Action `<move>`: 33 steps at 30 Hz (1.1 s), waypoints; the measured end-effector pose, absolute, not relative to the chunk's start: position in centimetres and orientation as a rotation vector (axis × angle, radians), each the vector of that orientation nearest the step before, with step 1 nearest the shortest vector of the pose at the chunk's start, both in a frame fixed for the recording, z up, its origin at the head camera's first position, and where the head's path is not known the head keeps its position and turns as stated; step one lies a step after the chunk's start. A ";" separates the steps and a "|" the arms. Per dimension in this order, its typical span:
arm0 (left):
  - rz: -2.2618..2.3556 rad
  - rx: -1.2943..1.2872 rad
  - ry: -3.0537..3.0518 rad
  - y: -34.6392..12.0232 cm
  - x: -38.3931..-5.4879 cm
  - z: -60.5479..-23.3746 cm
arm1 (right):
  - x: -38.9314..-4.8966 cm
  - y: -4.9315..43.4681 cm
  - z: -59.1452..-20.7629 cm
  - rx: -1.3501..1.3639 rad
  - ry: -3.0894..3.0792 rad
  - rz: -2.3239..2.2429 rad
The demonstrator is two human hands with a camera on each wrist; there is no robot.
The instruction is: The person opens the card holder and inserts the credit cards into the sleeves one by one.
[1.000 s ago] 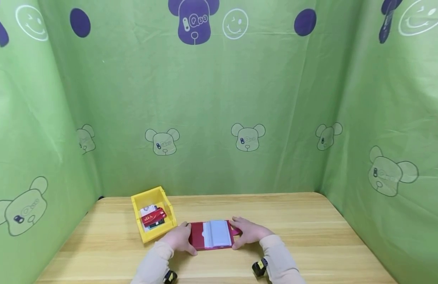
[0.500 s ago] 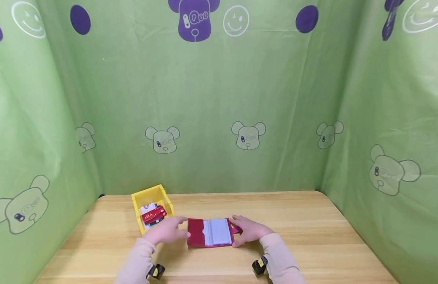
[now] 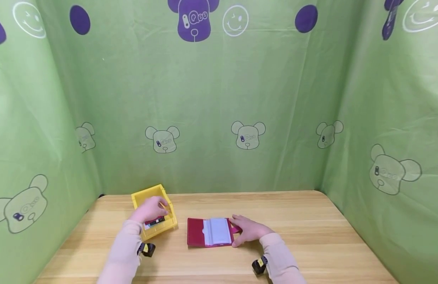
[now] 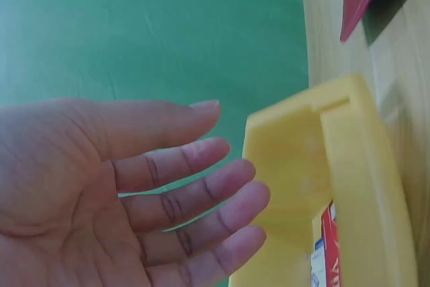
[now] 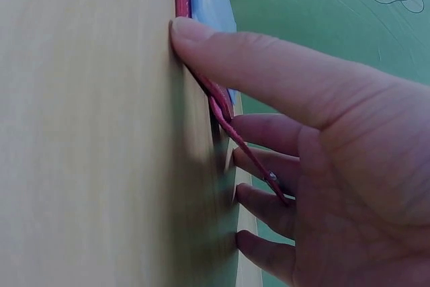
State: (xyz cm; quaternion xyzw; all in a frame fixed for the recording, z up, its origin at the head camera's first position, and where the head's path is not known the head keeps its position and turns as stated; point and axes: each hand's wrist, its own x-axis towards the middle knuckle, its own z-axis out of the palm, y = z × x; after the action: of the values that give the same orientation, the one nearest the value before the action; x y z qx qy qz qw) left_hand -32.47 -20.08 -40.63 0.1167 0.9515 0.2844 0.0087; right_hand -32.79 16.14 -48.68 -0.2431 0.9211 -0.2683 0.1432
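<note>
A red card holder [image 3: 196, 232] lies spread on the table, with pale clear sleeves [image 3: 219, 232] in its right half. My right hand [image 3: 251, 230] holds it at the right side, thumb on the near corner and fingers at the far corner. Its pink strap [image 5: 245, 149] sticks out toward the palm. My left hand [image 3: 150, 209] is over the yellow bin [image 3: 160, 232]; in the left wrist view its fingers are slightly bent and grasp nothing. Beneath it lie several cards [image 3: 155, 222], partly covered by the hand; a red card [image 4: 330, 247] shows inside the bin.
Bare wood tabletop [image 3: 293, 228] extends right of the card holder and behind it. A green printed curtain [image 3: 204, 169] encloses the table at the back and both sides. Small black wrist cameras [image 3: 259, 266] sit on both forearms.
My left hand has let go of the card holder's left edge and moved left and away from me, over the bin. The right hand stays at the holder's right side.
</note>
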 end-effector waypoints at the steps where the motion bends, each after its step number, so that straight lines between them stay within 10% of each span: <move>1: 0.881 0.345 2.970 -20.2 -32.7 -40.5 | -32.8 16.2 -48.7 -0.705 2.657 -0.771; 33: 0.474 -0.057 2.800 -22.1 -40.2 -43.7 | -32.8 16.2 -48.8 -0.669 2.658 -0.766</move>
State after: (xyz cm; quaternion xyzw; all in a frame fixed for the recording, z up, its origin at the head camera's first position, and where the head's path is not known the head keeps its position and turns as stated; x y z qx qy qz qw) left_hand -40.15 -22.10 -43.70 -0.0199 0.9747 0.1649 0.1498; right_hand -32.76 16.19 -48.81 -0.2324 0.9238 -0.2663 0.1472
